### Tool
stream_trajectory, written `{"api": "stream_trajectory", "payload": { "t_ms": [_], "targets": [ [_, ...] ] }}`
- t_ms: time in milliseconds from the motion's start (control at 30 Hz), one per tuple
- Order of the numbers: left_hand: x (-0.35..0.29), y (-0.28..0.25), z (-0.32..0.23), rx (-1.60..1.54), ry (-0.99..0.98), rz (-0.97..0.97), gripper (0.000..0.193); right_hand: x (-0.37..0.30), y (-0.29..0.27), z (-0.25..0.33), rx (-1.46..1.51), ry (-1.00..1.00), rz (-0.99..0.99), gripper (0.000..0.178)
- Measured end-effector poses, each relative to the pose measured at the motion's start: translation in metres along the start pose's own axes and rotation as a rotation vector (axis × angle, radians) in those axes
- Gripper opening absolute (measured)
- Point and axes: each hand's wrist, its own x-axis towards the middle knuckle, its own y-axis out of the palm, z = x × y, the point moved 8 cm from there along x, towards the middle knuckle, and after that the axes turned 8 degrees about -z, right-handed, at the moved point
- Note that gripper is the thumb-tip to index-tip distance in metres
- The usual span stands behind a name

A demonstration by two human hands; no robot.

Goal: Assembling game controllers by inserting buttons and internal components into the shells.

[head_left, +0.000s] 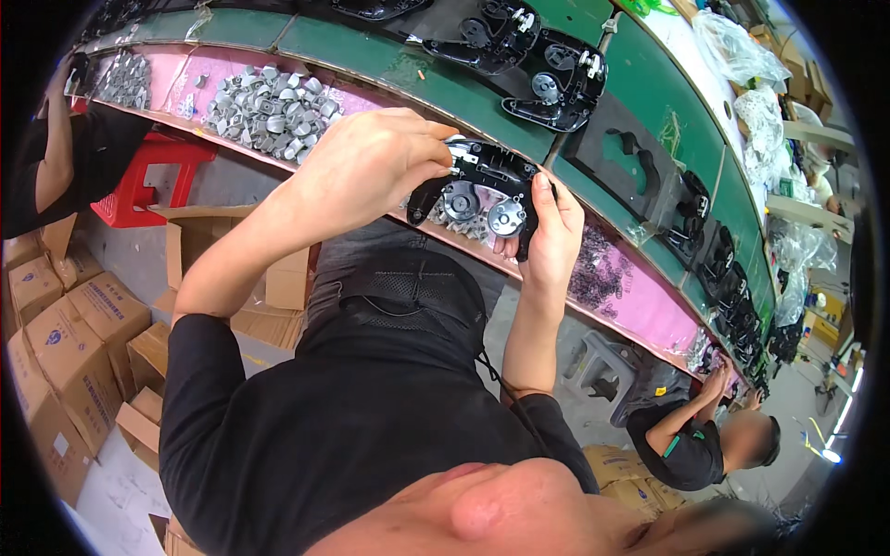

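A black game controller shell (487,169) with two round silver motors (506,217) in it is held above the bench's near edge. My right hand (556,232) grips its right side, thumb on top and fingers underneath. At the upper left corner, beside a small white part (464,159), my left hand (380,162) has its thumb and fingers pinched together. What lies between those fingertips is hidden. Left of the shell, a pile of small grey plastic caps (273,107) lies on the pink bench strip (654,301).
More black controller shells (556,79) sit on dark trays along the green conveyor belt (343,42). Small black parts (601,273) lie to the right. Cardboard boxes (83,324) and a red stool (153,181) stand left. Co-workers (700,440) sit at both sides.
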Motion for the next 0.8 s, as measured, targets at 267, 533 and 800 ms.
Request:
{"api": "stream_trajectory", "payload": {
  "t_ms": [267, 533, 800],
  "targets": [
    [-0.004, 0.012, 0.000, 0.049, 0.102, 0.056, 0.016, -0.001, -0.004, -0.007, -0.046, 0.028, -0.012, 0.035],
    [-0.001, 0.012, 0.018, -0.033, -0.001, 0.180, 0.021, 0.000, -0.001, -0.003, -0.142, -0.008, -0.004, 0.034],
    [-0.006, 0.015, 0.013, 0.023, 0.141, 0.131, 0.017, 0.001, 0.002, -0.009, -0.133, 0.010, 0.001, 0.035]
  ]
}}
